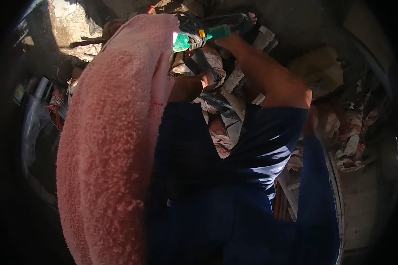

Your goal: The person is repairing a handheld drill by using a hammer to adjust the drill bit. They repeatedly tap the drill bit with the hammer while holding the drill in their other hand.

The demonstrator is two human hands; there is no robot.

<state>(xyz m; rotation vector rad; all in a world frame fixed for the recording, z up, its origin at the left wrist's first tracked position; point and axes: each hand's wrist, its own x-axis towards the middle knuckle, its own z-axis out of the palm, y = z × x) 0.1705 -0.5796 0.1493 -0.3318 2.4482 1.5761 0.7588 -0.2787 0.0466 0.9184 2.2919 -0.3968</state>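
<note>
Pink towel (110, 145) close up, green tool (199, 37) beyond.

Rubble-strewn ground (376, 185) — broken stones (234, 81), torn sacks (351, 145).

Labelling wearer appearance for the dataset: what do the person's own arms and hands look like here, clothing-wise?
Little shows. One hand is visible, bare: no glove, ring or watch to be seen. The other hand cannot be made out. Dark blue clothing fills the lower frame; a pink terry towel covers the left side.
</note>
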